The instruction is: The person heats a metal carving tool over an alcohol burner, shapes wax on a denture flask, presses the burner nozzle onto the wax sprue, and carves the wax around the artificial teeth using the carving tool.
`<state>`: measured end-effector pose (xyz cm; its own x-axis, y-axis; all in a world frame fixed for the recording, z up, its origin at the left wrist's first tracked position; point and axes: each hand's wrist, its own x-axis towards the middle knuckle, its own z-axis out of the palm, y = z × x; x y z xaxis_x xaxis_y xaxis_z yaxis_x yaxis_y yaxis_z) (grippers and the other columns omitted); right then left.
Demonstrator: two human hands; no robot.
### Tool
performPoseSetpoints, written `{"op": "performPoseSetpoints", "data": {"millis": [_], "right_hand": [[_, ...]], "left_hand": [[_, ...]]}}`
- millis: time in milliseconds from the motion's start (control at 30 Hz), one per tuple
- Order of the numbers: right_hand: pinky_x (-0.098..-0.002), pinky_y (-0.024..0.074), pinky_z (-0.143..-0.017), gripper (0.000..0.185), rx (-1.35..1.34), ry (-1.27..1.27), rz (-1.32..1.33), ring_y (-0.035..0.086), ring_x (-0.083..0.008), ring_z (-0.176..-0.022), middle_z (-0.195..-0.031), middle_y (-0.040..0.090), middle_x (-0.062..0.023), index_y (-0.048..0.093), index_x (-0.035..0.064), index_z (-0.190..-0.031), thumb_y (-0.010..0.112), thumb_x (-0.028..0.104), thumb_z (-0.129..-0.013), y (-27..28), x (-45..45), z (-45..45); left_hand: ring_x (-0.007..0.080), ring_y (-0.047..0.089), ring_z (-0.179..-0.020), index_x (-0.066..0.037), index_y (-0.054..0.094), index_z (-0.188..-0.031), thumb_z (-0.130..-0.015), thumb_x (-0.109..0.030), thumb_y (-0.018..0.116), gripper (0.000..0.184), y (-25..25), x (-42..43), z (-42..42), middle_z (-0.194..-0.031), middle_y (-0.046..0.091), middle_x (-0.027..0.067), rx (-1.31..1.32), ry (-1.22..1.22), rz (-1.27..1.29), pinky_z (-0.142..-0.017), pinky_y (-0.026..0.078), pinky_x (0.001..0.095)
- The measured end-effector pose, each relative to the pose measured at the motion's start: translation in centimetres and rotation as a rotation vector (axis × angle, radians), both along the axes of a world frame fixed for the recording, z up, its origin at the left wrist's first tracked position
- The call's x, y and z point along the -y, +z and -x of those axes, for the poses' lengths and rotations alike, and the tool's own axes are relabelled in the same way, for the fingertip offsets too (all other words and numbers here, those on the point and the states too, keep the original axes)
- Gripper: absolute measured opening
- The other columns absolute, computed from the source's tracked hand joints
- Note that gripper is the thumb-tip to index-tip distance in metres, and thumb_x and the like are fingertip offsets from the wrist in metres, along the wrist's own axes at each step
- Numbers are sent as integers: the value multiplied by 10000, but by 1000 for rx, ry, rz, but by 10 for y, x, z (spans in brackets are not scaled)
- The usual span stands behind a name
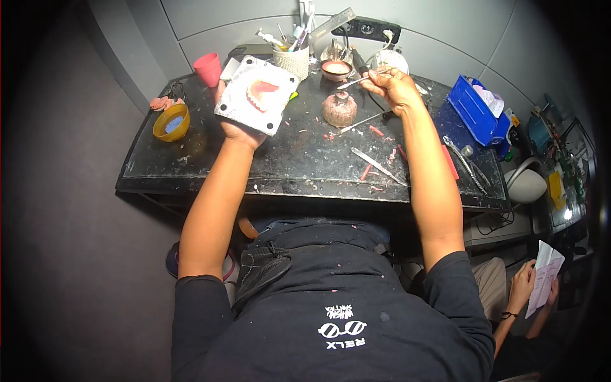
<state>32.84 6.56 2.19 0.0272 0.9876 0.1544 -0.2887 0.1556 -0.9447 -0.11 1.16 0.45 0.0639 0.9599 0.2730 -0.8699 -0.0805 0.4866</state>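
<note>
My left hand (pixel 243 135) grips a white plaster dental mould block (pixel 238 105), tilted up above the left part of the workbench. Pink wax and a row of teeth (pixel 259 94) sit in its middle, and dark round spots mark its corners. In my right hand (pixel 396 90), the fingers pinch a thin metal wax spatula (pixel 354 82). Its tip points left, just above the neck of a wax-crusted spirit burner (pixel 339 112); I cannot make out a flame. Below that hand, another thin tool (pixel 363 122) and a pale knife (pixel 380 167) lie on the bench.
Around the black workbench (pixel 210 162) stand a yellow bowl (pixel 172 123), a pink cup (pixel 207 69), a tool holder (pixel 291 63), a small bowl (pixel 335 70) and a blue bin (pixel 477 111). Pink wax scraps litter the top. At lower right, another person's hand (pixel 522 285) holds a booklet (pixel 545 280).
</note>
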Motion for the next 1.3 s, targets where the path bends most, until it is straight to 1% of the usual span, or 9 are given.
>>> {"op": "performPoseSetpoints", "data": {"millis": [33,100,367,600,800,1000,1300], "right_hand": [[-348,671,-814,150,0,-1,1,754,-328,-913,-1043,698,-261,514,-88,-1070,621,-60,-967,1,1,0],[-325,654,-865,156,63,-12,17,745,-306,-952,-1100,692,-249,546,-94,-1099,622,-30,-979,2,3,-1],[-308,654,-852,151,65,-8,21,748,-276,-939,-1088,700,-227,574,-96,-1088,635,-9,-980,-1,-1,-6],[-296,655,-836,161,91,5,15,746,-257,-904,-1071,704,-211,580,-94,-1084,647,9,-979,-5,-6,-11],[-300,657,-833,159,144,-12,50,743,-259,-912,-1055,703,-205,603,-114,-1055,651,15,-977,-12,-12,-18],[-300,656,-841,151,127,-41,74,744,-268,-910,-1037,704,-211,625,-132,-1035,639,8,-979,-14,-10,-13],[-298,656,-828,125,101,-35,79,746,-267,-900,-1023,707,-203,637,-120,-1024,638,-4,-976,-16,-10,-13]], "left_hand": [[398,514,-1362,-84,484,-1487,-951,-652,461,781,0,0,0,-1492,529,179,-3,10,6,-1142,418,561],[398,512,-1364,-84,482,-1488,-950,-653,462,783,0,0,0,-1494,527,179,-11,15,9,-1143,415,562],[396,496,-1379,-92,478,-1495,-950,-654,460,783,-1,-1,1,-1506,516,175,-7,1,11,-1147,407,570],[395,512,-1365,-99,485,-1491,-950,-656,457,777,0,0,1,-1497,527,171,-20,-9,5,-1134,424,570],[391,516,-1362,-102,489,-1489,-947,-657,464,776,0,-1,1,-1493,532,167,-20,7,12,-1128,432,568],[390,512,-1367,-100,491,-1487,-946,-651,468,772,-1,1,1,-1491,534,168,-20,-3,8,-1133,425,570],[398,504,-1374,-87,483,-1491,-951,-646,464,777,0,3,-1,-1502,523,176,-7,-2,6,-1157,401,565]]}}
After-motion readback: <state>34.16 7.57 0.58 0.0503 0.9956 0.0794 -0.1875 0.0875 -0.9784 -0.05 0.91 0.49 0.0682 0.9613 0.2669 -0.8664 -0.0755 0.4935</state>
